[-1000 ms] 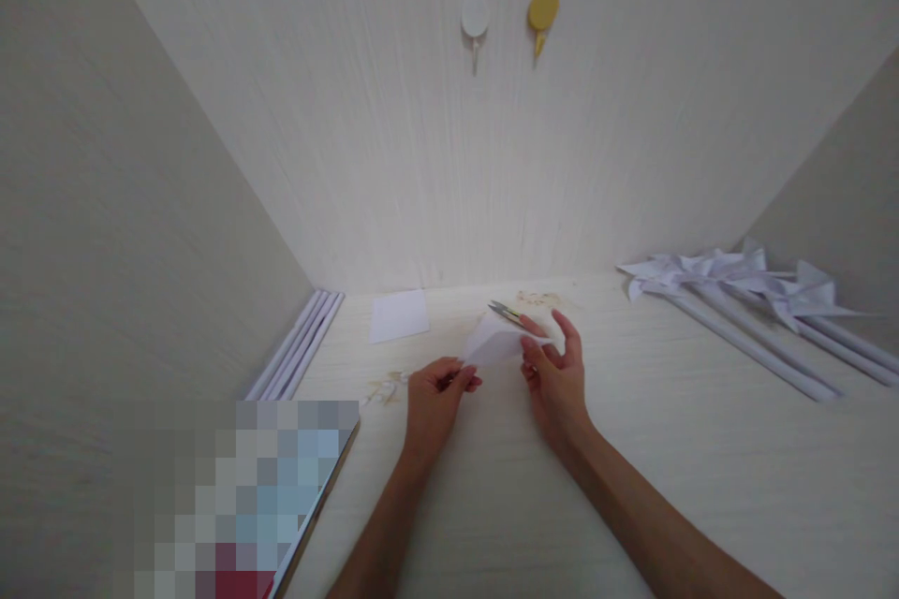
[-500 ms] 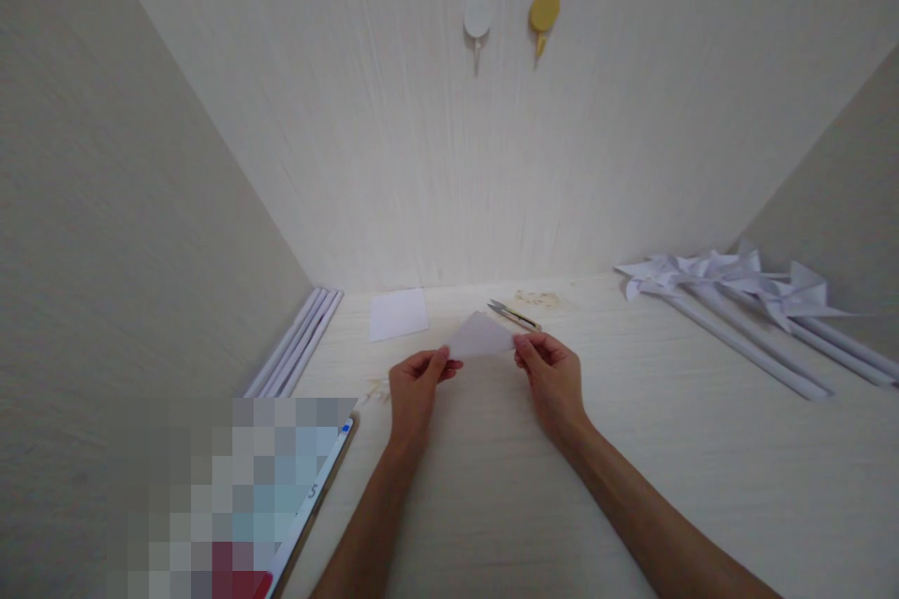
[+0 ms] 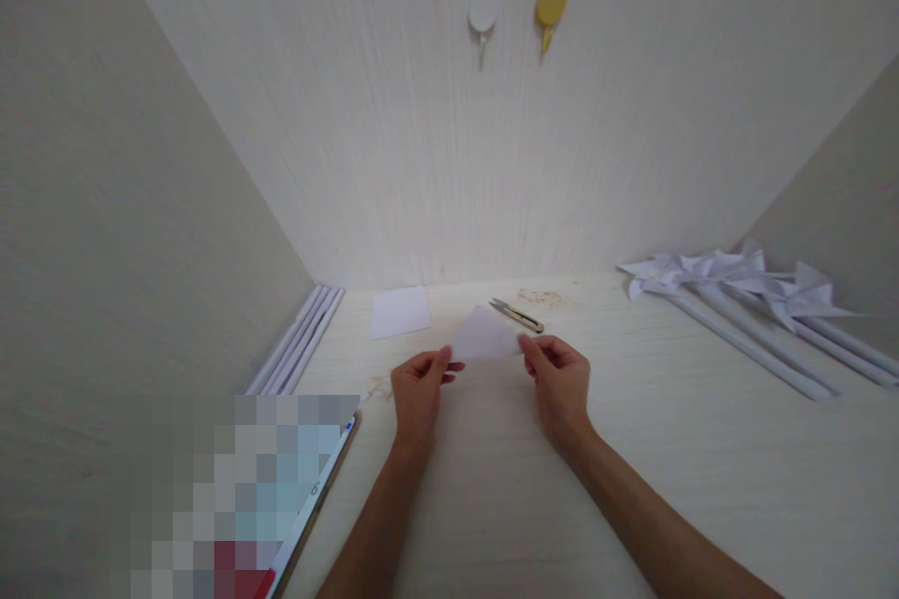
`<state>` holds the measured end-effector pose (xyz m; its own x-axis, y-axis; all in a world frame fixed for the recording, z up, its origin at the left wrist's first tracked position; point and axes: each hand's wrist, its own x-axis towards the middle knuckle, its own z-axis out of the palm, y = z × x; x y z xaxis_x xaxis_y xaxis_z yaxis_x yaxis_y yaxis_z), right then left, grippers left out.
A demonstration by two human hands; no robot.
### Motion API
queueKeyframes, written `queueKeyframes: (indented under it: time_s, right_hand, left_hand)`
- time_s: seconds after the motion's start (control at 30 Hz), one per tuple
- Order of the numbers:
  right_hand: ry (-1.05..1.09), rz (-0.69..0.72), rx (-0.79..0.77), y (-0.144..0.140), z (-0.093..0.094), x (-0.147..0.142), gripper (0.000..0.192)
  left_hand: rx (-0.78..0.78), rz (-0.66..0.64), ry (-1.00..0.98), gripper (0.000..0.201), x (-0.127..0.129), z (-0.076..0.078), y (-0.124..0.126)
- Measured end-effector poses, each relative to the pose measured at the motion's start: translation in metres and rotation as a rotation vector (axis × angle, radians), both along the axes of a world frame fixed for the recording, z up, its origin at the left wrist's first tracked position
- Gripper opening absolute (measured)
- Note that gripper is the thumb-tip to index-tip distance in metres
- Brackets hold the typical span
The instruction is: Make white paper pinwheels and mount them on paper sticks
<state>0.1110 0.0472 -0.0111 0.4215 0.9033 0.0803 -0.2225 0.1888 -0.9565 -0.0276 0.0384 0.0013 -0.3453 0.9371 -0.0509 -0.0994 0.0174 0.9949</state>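
Observation:
Between my hands is a white piece of paper (image 3: 484, 335), folded into a triangle with its point toward the back wall. My left hand (image 3: 421, 388) pinches its left corner between thumb and fingers. The right corner is pinched the same way by my right hand (image 3: 560, 379). Just beyond the paper, thread snips (image 3: 518, 315) with pointed blades lie on the table. A flat white square of paper (image 3: 400, 312) rests behind my left hand.
Several rolled white paper sticks (image 3: 299, 337) lie at the left wall. Paper pinwheels (image 3: 723, 276) on paper sticks lie at the right. A device (image 3: 316, 491) with a pixelated screen stands at front left. A white hook (image 3: 482, 11) and a yellow hook (image 3: 552, 5) hang on the wall.
My right hand has shifted slightly right and the folded paper appears a little wider and more tilted toward me. Both hands keep their pinch. The view has moved slightly.

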Motion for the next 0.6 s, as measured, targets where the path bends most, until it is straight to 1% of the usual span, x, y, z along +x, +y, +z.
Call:
queueKeyframes:
  time_s: [0.13,0.3,0.4,0.5,0.6]
  right_hand:
    - [0.039,0.066,-0.022,0.001,0.001,-0.001,0.023]
    - [0.214,0.132,-0.065,0.001,0.003,-0.002,0.026]
    - [0.222,0.171,-0.075,-0.001,0.003,-0.002,0.026]
    - [0.216,0.164,-0.067,-0.003,0.002,-0.002,0.024]
    - [0.268,0.133,-0.063,-0.004,0.004,-0.001,0.026]
  left_hand:
    - [-0.012,-0.012,-0.017,0.022,-0.004,-0.001,0.001]
    - [-0.028,-0.021,-0.075,0.022,-0.006,-0.003,0.001]
    - [-0.041,-0.034,-0.098,0.020,-0.005,-0.004,-0.002]
    - [-0.050,-0.086,-0.090,0.020,-0.005,-0.003,-0.007]
    - [-0.049,-0.150,-0.076,0.019,-0.005,-0.001,-0.010]
